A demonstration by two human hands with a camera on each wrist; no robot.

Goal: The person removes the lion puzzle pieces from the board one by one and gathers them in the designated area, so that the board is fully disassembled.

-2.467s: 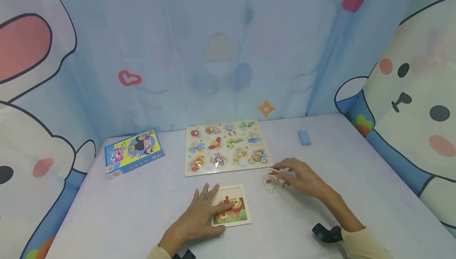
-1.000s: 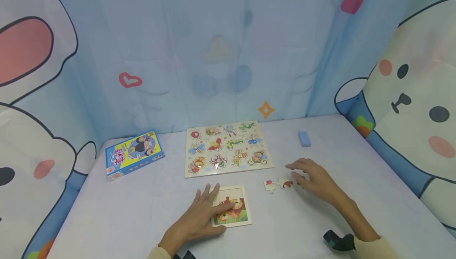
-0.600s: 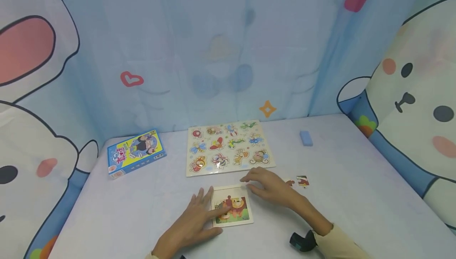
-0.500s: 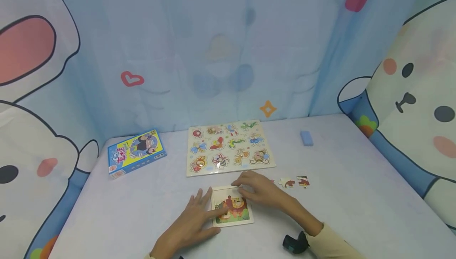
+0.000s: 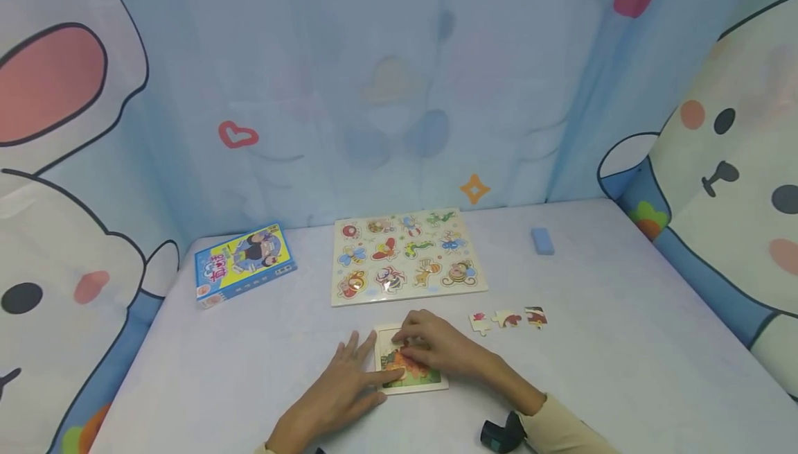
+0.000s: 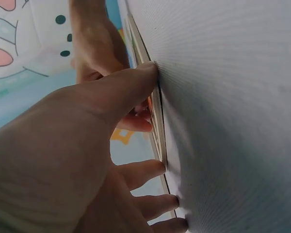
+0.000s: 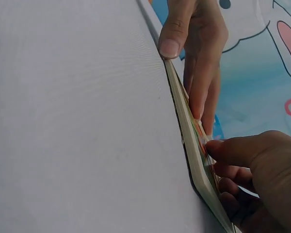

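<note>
A small jigsaw puzzle (image 5: 411,390) in a pale square frame lies near the front of the table, showing an orange animal and green ground. My left hand (image 5: 339,385) rests at its left side, fingers spread, one fingertip on the picture; the left wrist view shows the thumb at the frame's edge. Over the puzzle's upper part is my right hand (image 5: 439,346), its thumb and fingers bent down onto the picture. In the right wrist view the right thumb (image 7: 233,148) touches the puzzle surface. Whether they pinch a piece cannot be told. Three loose puzzle pieces (image 5: 508,319) lie to the right.
Behind the puzzle lies a larger board (image 5: 408,256) with insect and small animal pictures. A blue and yellow box (image 5: 246,263) stands back left. A small blue block (image 5: 542,240) lies back right. A printed blue curtain (image 5: 399,93) borders the table.
My right hand has left the loose pieces, setting down the third one beside the other two, and moved left onto the puzzle. The left hand has stayed at the frame.
</note>
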